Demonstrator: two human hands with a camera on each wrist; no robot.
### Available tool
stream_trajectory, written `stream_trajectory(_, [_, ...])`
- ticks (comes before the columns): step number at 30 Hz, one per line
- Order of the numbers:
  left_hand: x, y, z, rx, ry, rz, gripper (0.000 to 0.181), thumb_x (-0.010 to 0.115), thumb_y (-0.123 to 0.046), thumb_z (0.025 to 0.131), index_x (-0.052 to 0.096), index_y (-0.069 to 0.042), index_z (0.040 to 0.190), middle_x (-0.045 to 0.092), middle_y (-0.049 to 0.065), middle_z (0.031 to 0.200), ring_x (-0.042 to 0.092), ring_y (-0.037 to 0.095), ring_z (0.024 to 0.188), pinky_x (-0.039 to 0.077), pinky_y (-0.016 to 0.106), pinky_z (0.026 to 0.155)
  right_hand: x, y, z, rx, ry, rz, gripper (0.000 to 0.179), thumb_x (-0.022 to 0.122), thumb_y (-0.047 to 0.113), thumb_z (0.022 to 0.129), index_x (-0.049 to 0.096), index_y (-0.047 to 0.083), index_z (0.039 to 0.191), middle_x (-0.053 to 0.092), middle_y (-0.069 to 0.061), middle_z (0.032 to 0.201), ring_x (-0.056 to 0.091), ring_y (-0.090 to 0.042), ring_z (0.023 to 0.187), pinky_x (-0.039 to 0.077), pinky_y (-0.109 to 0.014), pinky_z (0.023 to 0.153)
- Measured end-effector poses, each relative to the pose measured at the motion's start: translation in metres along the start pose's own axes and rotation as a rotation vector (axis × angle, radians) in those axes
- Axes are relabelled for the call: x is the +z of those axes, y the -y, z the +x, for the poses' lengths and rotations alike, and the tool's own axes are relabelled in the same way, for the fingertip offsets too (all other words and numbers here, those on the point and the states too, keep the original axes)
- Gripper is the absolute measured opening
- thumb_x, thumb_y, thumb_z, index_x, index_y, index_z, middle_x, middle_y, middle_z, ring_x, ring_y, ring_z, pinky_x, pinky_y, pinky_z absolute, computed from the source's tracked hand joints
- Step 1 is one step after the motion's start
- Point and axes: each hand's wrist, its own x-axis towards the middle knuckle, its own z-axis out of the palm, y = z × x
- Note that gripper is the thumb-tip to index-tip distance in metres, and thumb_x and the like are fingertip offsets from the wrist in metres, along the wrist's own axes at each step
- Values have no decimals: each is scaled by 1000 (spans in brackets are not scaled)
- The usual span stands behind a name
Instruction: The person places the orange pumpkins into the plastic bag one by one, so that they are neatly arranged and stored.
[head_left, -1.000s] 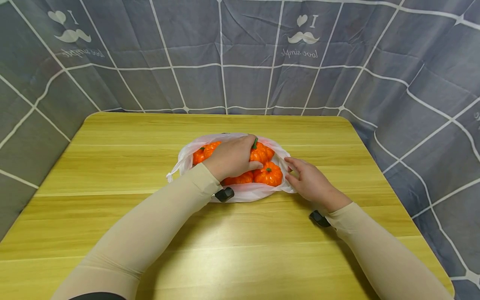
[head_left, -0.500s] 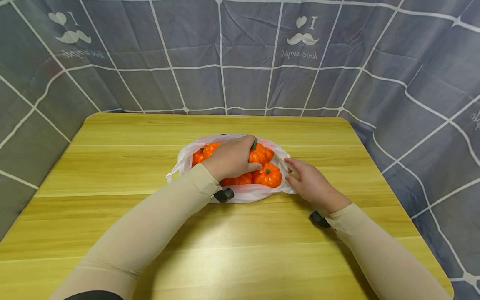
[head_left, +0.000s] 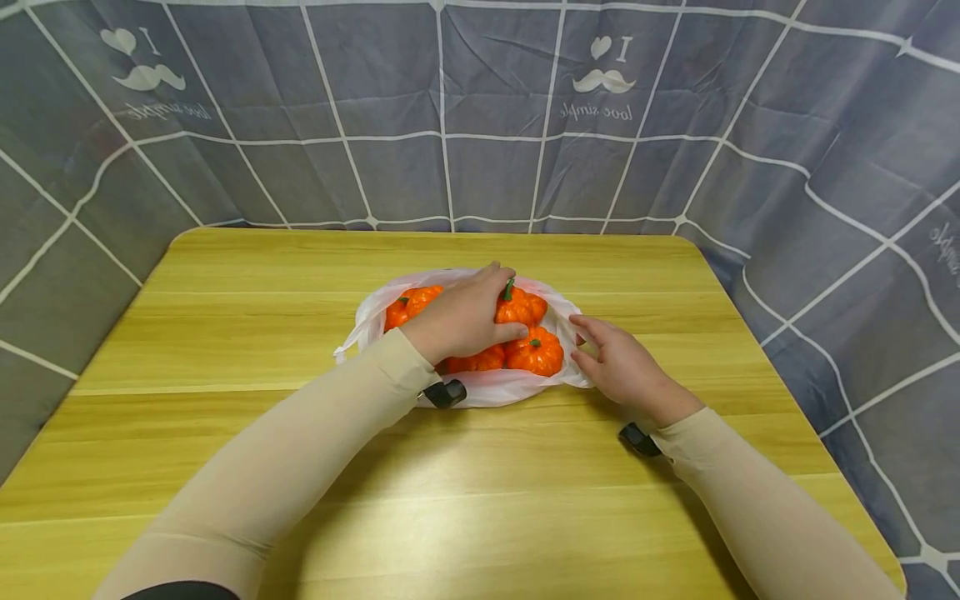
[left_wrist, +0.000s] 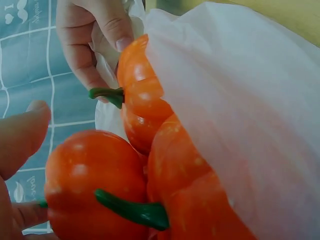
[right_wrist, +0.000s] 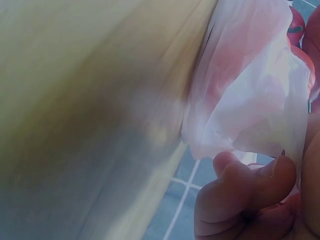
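A white plastic bag [head_left: 495, 392] lies with its mouth wide around several small orange pumpkins [head_left: 536, 352] with green stems. My left hand [head_left: 467, 315] reaches over the bag from the left, palm down on the pumpkins, its thumb stretched to the right. In the left wrist view the thumb [left_wrist: 22, 142] stands apart from the nearest pumpkin [left_wrist: 95, 180], and other fingers touch that pumpkin's far side. At the bag's right end, my right hand [head_left: 622, 362] pinches the bag's edge between thumb and fingers. Some pumpkins are hidden beneath my left hand.
The bag rests near the middle of a yellow wood-grain table [head_left: 480, 492]. A grey curtain [head_left: 390, 83] with white lines hangs behind the table and along both sides. A knotted bag handle [head_left: 341, 352] sticks out at the left.
My left hand's fingertips have lifted slightly at the far side of the bag. My right hand and the bag have stayed in place.
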Motion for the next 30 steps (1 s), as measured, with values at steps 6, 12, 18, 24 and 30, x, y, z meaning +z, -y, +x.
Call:
stream_trajectory(6, [-10,0,-7,43,-69,-47,85,70,-50,98,32,-13,164,28,13,173,34,34,158,30,48,129,-2,0,0,-6,-12,4,61,63,15,104,41,2,159,63,-24,143,63,-41,129,49,-58,111])
stream_trajectory(12, [-28,6,-23,73,-163,-49,80,70,-48,99,38,-12,162,36,9,170,38,32,156,30,49,129,-3,0,1,-42,-45,14,59,63,12,103,42,0,158,60,-25,148,63,-41,131,49,-59,111])
stream_trajectory(18, [-44,24,-42,42,-216,-46,75,69,-45,100,40,-12,161,35,9,171,39,33,155,33,53,127,-5,-1,-1,-43,-79,37,58,63,11,103,44,1,156,58,-25,150,61,-42,133,48,-59,112])
stream_trajectory(24, [-58,50,-60,33,-267,7,72,68,-43,101,42,-11,160,34,13,171,33,35,159,29,61,127,-9,0,-3,-44,-132,93,54,64,18,104,49,3,154,58,-22,149,64,-42,122,53,-55,105])
stream_trajectory(30, [-62,81,-78,3,-312,1,67,65,-37,103,43,-8,159,37,15,169,37,39,155,31,62,125,-18,-4,-5,-18,-184,156,50,63,26,106,52,4,150,62,-15,133,53,-26,70,47,-28,59])
